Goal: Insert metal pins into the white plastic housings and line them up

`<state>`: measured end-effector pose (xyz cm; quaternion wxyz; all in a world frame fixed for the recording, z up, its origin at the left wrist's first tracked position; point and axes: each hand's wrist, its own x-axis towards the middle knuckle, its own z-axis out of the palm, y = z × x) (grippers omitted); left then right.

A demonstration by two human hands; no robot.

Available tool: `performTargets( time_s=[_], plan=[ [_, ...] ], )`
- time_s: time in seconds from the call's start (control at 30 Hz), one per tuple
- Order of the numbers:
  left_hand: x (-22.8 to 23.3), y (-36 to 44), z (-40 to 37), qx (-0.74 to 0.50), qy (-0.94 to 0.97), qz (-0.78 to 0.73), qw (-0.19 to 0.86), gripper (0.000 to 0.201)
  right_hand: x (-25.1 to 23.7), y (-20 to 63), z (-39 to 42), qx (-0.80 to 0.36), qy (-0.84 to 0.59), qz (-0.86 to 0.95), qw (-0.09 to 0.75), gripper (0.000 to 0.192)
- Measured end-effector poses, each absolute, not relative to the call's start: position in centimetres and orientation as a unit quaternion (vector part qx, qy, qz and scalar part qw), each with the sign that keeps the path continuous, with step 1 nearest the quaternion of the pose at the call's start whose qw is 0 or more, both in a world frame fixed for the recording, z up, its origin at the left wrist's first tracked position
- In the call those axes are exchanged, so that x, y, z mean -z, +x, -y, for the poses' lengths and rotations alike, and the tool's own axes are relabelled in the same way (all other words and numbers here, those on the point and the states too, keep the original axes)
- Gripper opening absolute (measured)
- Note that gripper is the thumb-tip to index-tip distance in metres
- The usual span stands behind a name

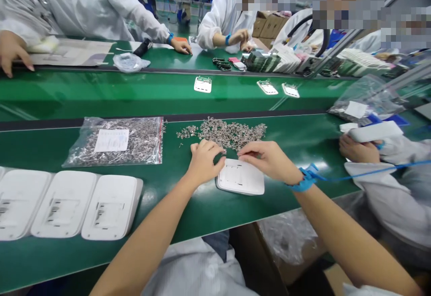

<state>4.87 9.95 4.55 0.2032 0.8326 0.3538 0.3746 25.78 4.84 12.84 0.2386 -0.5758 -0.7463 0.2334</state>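
Observation:
A white plastic housing (241, 177) with slots in its face lies on the green bench in front of me. At its far left corner is my left hand (206, 161), thumb and forefinger pinched around a tiny metal part too small to name. My right hand (264, 157), with a blue strap at the wrist, reaches over the far right edge of the housing. Its fingertips are pinched, and whatever they hold is hidden. Just beyond both hands spreads a loose pile of small metal parts (232, 133).
Three similar white housings (112, 208) stand in a row at left. A clear bag of metal parts (144, 141) lies behind them. White pieces with green boards (203, 85) sit on the belt beyond. At right, a co-worker's hand (358, 148) holds a white housing (376, 131).

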Motion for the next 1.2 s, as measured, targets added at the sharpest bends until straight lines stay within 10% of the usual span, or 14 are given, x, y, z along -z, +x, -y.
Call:
performTargets(
  time_s=[0.37, 1.2],
  plan=[
    [-4.1, 4.5, -10.0, -0.299, 0.870, -0.301, 0.250, 0.013, -10.2, 23.1, -3.0, -0.024, -0.558, 0.828, 0.044, 0.015],
    [-5.2, 4.8, -9.9, -0.249, 0.857, -0.354, 0.279, 0.019, -10.7, 23.7, -5.4, -0.151, -0.614, 0.774, 0.026, 0.029]
  ],
)
